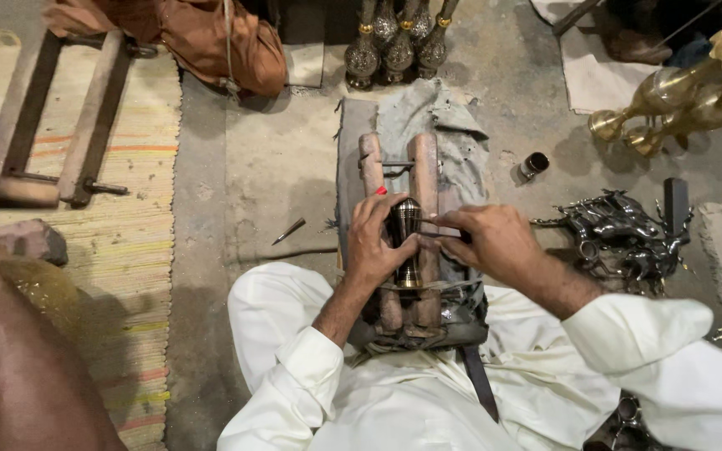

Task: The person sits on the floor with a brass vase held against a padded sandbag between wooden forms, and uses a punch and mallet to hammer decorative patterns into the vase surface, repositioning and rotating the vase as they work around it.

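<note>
Metal piece (408, 242), dark with brass base, lying between two wooden bars (424, 179) of a clamp on grey cloth (453, 134). Left hand (375, 242) wrapped around its left side, fingers curled shut on it. Right hand (495, 242) pinching a thin tool (438, 235), tip touching the piece. Brass vases (678, 92) well apart, upper right.

White sleeves (311, 367); striped straw mat (135, 250)
</note>
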{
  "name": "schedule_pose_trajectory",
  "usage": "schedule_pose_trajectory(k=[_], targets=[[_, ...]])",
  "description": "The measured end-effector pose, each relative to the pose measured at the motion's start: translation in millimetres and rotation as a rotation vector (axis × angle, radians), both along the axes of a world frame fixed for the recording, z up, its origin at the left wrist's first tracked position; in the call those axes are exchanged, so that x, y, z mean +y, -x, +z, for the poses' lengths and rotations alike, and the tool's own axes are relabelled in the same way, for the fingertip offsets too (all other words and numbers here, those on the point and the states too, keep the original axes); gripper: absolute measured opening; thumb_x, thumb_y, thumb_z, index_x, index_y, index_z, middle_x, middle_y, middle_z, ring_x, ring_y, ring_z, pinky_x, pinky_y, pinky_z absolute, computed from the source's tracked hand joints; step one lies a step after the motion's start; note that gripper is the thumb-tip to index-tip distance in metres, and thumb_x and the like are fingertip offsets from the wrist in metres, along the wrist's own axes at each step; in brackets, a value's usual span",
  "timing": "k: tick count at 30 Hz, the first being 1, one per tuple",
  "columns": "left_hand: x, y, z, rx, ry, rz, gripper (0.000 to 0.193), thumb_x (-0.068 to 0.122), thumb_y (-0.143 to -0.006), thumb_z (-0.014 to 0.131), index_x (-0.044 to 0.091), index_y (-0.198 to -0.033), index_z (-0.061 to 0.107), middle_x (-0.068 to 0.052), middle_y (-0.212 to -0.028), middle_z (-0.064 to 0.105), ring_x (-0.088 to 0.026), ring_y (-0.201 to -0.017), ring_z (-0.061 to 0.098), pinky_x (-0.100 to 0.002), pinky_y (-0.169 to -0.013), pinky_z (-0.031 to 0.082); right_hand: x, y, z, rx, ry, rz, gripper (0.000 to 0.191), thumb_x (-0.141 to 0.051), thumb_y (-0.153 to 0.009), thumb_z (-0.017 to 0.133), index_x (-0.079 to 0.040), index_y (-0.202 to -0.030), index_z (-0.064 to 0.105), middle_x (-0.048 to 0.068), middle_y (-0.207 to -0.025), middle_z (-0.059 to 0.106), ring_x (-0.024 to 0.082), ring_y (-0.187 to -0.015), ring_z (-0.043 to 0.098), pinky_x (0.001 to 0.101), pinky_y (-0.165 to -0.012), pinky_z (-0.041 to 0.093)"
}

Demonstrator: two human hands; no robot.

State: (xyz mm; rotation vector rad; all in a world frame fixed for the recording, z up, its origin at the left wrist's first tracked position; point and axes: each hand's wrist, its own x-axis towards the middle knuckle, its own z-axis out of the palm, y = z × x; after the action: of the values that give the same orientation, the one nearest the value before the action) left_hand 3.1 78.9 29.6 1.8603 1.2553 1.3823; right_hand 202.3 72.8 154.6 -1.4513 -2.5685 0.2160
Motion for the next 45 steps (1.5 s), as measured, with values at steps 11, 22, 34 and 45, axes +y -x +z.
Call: schedule_pose_trajectory(k=[11, 22, 34, 45], targets=[[0, -5, -6, -0.01, -0.043, -0.007, 0.072, 0.019, -0.073, 0.082, 0.012, -0.14, 0.058, -0.014, -0.132, 0.059, -0.038, -0.13, 0.053, -0.05, -0.114, 0.043, -30, 24, -9, -0.039, -0.001, -0.267, 0.031, -0.023, -0.082, 0.076, -0.007, -0.108, 0.068, 0.017, -0.077, 0.073, 0.038, -0.071, 0.072, 0.0502, -0.066, 0.056], [-2, -7, -13, -0.016, 0.002, 0.001, 0.067, 0.021, -0.081, 0.081, 0.012, -0.143, 0.059, -0.014, -0.137, 0.061, -0.037, -0.134, 0.052, -0.051, -0.116, 0.042, -33, 63, -23, -0.286, -0.09, -0.079, 0.005, -0.012, -0.076, 0.071, -0.011, -0.078, 0.066, 0.012, -0.072, 0.071, 0.031, -0.069, 0.072, 0.0443, -0.063, 0.056], [-6, 2, -1, 0.053, -0.095, -0.06, 0.086, 0.028, -0.072, 0.083, 0.01, -0.149, 0.05, -0.016, -0.139, 0.058, -0.04, -0.135, 0.052, -0.053, -0.117, 0.041, 0, 18, 13, -0.238, 0.041, 0.063, 0.025, -0.028, -0.071, 0.081, -0.02, -0.095, 0.082, -0.001, -0.097, 0.078, 0.024, -0.083, 0.074, 0.0396, -0.071, 0.058], [-5, -1, -6, 0.013, -0.016, -0.056, 0.057, 0.035, -0.097, 0.068, 0.009, -0.146, 0.055, -0.018, -0.139, 0.057, -0.039, -0.137, 0.048, -0.054, -0.117, 0.037, 12, 10, 13, -0.23, 0.095, 0.096, 0.023, -0.028, -0.071, 0.082, -0.02, -0.092, 0.081, -0.004, -0.096, 0.078, 0.023, -0.081, 0.074, 0.0407, -0.069, 0.058]])
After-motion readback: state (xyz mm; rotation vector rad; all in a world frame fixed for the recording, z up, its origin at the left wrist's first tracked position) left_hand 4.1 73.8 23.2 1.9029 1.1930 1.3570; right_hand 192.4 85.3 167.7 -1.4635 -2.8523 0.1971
